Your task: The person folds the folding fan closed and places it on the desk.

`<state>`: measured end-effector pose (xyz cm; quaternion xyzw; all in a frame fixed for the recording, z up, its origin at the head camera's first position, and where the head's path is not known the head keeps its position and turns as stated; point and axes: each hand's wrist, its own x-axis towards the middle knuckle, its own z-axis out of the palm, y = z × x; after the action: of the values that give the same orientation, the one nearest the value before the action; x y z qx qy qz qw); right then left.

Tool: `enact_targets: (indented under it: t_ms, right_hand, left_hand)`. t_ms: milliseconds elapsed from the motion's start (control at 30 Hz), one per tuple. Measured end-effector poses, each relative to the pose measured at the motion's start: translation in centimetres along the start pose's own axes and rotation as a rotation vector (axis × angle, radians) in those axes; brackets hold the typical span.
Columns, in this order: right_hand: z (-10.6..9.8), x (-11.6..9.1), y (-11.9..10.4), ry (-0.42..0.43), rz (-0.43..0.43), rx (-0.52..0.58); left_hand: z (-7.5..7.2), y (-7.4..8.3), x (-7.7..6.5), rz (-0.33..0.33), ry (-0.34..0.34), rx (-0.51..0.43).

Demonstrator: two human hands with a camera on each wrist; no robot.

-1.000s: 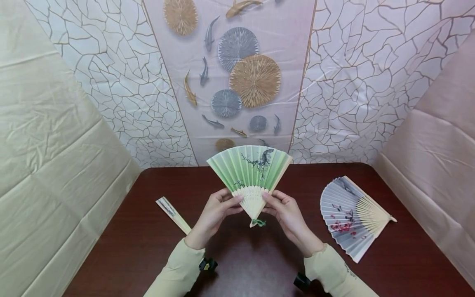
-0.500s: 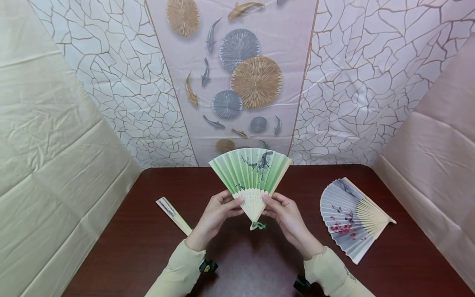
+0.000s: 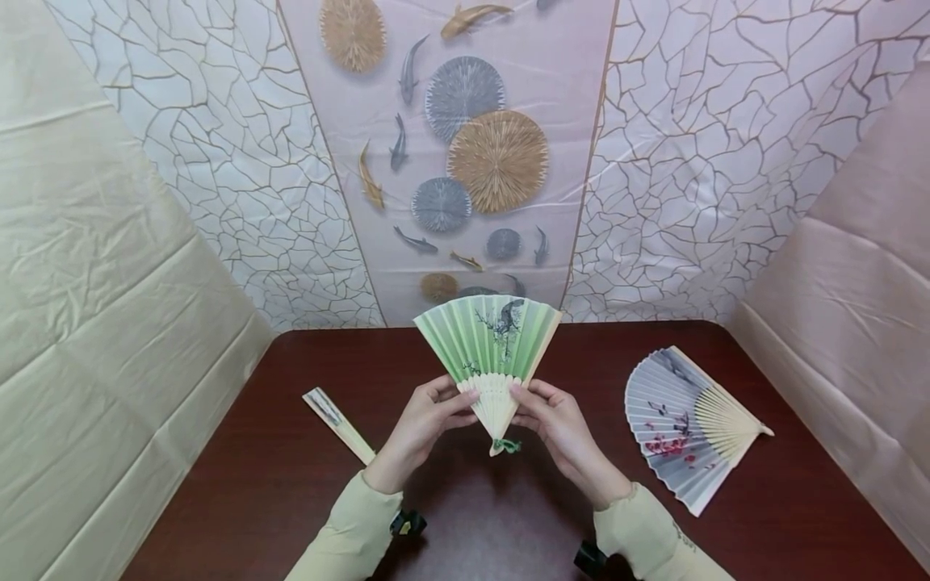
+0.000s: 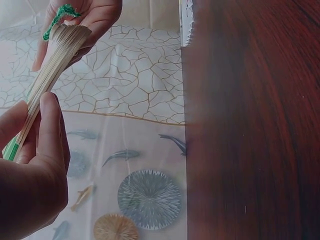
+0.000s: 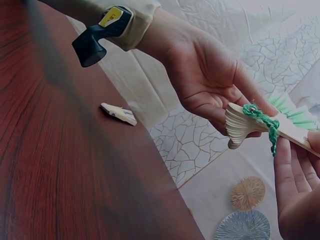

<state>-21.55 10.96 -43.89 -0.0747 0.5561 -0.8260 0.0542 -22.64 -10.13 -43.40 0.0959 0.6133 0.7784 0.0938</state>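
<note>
Fingers [image 3: 460,402] of the left hand [image 3: 419,424] and right hand [image 3: 563,420] pinch the pale slats [image 3: 494,403] of a green fan [image 3: 492,365] above the counter [image 3: 494,532]; likely light, its pleated leaf [image 3: 468,335] fragile, it is best held by those stiffer slats.

One green fan [image 3: 501,331], one grey fan [image 3: 672,428], probably one folded fan [image 3: 338,424], so three; two hands [image 3: 421,421] [image 3: 561,424], two wrist cameras [image 3: 408,523] [image 3: 590,558], one table [image 3: 240,484].
</note>
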Motion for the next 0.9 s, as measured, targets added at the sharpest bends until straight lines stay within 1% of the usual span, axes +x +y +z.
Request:
enact_targets:
  t_ms: [267,600,800,900]
  right_hand:
    - [0.02,0.06,-0.15,-0.007,0.003,-0.009]
    - [0.10,-0.02,-0.12,-0.009,0.008,-0.023]
    - [0.08,0.08,-0.38,-0.028,0.005,-0.033]
    - [0.11,0.15,-0.54,-0.051,-0.009,-0.042]
  left_hand:
    - [-0.04,0.04,0.09,0.010,-0.014,0.004]
    - [-0.10,0.18,-0.27,-0.002,-0.026,0.006]
    - [-0.11,0.21,-0.24,-0.001,-0.042,-0.026]
    - [-0.06,0.26,-0.17,0.003,-0.051,-0.039]
